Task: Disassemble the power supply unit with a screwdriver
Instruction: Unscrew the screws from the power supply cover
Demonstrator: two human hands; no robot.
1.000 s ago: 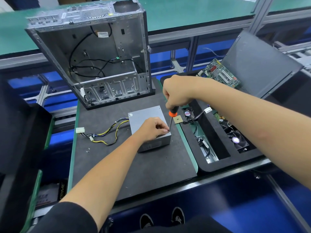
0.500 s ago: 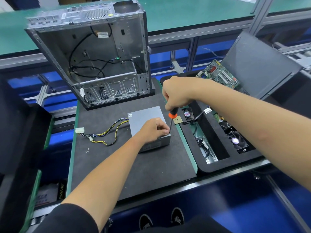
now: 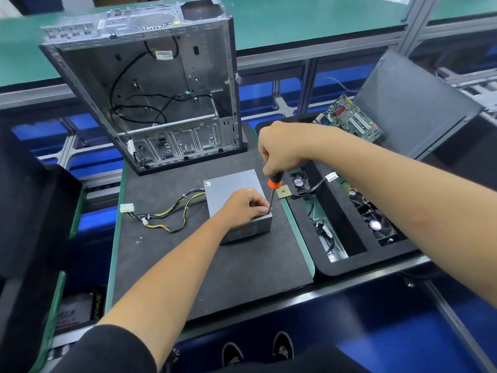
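The grey power supply unit [image 3: 231, 184] lies flat on the black mat [image 3: 215, 278], its yellow and black cable bundle [image 3: 172, 211] trailing to the left. My left hand [image 3: 246, 205] rests on the unit's near right top corner, thumb and forefinger pinched around the tip of the screwdriver [image 3: 272, 197]. My right hand [image 3: 282, 149] grips the screwdriver's handle from above, only the orange collar showing below the fist. The shaft stands nearly upright, its tip on the unit's top at that corner. Whatever sits under the tip is hidden by my fingers.
An empty computer case [image 3: 150, 90] stands open behind the unit. To the right, a black foam tray [image 3: 349, 265] holds fans [image 3: 376, 224] and cables, with a motherboard [image 3: 349, 119] and dark side panel [image 3: 414, 103] behind. A CPU chip [image 3: 283, 191] lies beside the unit. Loose screws [image 3: 139, 241] lie left.
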